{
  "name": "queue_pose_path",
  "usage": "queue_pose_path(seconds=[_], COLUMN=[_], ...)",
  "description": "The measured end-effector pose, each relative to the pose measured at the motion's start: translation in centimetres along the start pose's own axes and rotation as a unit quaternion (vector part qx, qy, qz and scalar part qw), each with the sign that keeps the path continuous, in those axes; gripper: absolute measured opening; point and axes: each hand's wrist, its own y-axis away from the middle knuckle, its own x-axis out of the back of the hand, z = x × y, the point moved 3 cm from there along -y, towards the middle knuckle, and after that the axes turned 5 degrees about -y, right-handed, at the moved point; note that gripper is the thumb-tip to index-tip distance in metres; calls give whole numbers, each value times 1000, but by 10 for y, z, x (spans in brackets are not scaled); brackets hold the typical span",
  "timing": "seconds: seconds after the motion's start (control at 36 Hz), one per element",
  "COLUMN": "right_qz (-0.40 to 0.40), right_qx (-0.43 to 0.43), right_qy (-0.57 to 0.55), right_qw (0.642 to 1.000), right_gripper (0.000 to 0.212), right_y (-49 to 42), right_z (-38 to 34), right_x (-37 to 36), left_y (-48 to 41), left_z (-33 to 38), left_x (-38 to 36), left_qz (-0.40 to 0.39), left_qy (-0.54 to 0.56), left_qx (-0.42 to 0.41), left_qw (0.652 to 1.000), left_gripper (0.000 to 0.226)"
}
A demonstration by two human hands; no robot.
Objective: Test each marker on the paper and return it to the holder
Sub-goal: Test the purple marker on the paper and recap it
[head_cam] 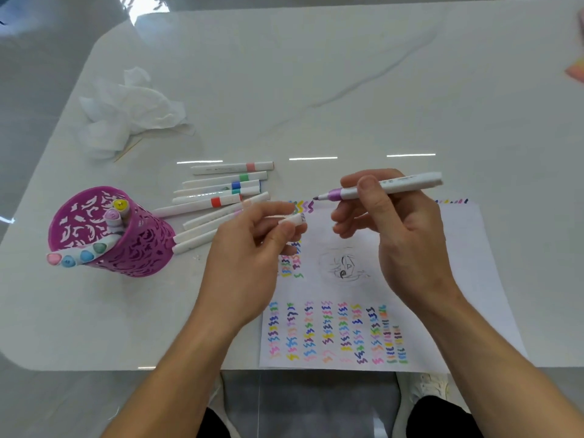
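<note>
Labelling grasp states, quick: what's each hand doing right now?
Left hand: closed, pinching a white marker cap.
Right hand: closed, holding the uncapped purple marker.

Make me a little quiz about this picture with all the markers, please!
1. True or false: the marker in the right hand has its lid on.
2. What is the left hand pinching? A) a tissue B) the cap C) a pencil
3. Fill the gap: the loose markers lie on the table between the holder and the ____.

Key
1. False: its purple tip is bare.
2. B.
3. The paper.
</note>
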Motion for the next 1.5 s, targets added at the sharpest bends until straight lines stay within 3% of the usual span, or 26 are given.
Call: queue_pose_path(seconds=[0.31, 0.53, 0.86, 1.03, 1.25, 1.39, 1.5], right_qz=[-32, -58, -57, -67, -67, -53, -49], right_qx=[-20, -34, -87, -98, -118, -120, -111], right_qy=[-21, -7, -84, -104, -111, -97, -61], right_qw=[999, 998, 991, 987, 984, 987, 991], right_gripper=[9, 10, 11, 18, 24, 31, 30], right_y=[0, 1, 3, 3, 5, -4, -3], right_z=[3, 7, 12, 18, 19, 17, 19], right_x=[-6, -9, -10, -16, -10, -6, -5], left_y=[0, 0, 5, 9, 6, 3, 4], left_z=[1, 1, 2, 3, 11, 26, 26], left_x=[-5, -5, -8, -8, -7, 12, 35], left_qz=[-22, -22, 24, 59, 43, 133, 246], left_qy=[32, -16, 63, 28, -21, -30, -128], left_qx=[-1, -37, -31, -54, -79, -134, -187], left_qw=[999, 999, 997, 996, 996, 982, 942], left_gripper=[20, 19, 18, 19, 16, 7, 3])
